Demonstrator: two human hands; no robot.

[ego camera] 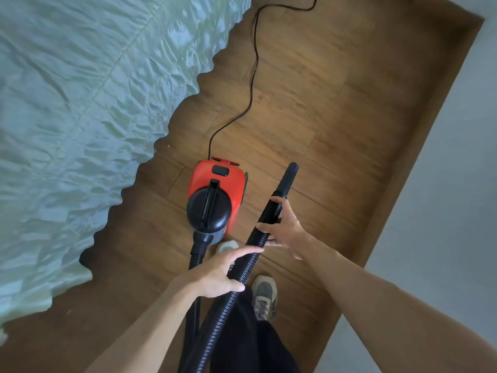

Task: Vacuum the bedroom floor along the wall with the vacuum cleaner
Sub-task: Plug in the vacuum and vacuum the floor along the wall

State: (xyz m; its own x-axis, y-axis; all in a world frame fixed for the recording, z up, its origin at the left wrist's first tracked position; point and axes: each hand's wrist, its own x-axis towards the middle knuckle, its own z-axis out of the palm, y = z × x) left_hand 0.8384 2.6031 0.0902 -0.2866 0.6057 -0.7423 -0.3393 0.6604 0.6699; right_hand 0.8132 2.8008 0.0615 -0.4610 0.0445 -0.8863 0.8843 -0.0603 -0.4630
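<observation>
A small red and black vacuum cleaner [212, 197] stands on the wooden floor [322, 109] just ahead of my feet. Its ribbed black hose [242, 265] loops back from the front of the body and rises between my hands. My left hand [223, 273] is wrapped around the hose lower down. My right hand [282, 227] grips it higher up, just below the smooth black nozzle [288, 176], which hangs above the floor and points towards the far wall.
A bed with a pale green ruffled cover [80, 103] fills the left side. The white wall [443, 184] with its wooden skirting runs along the right. The power cord [252, 71] snakes across the floor away from the vacuum. My grey shoes [265, 294] are below the hose.
</observation>
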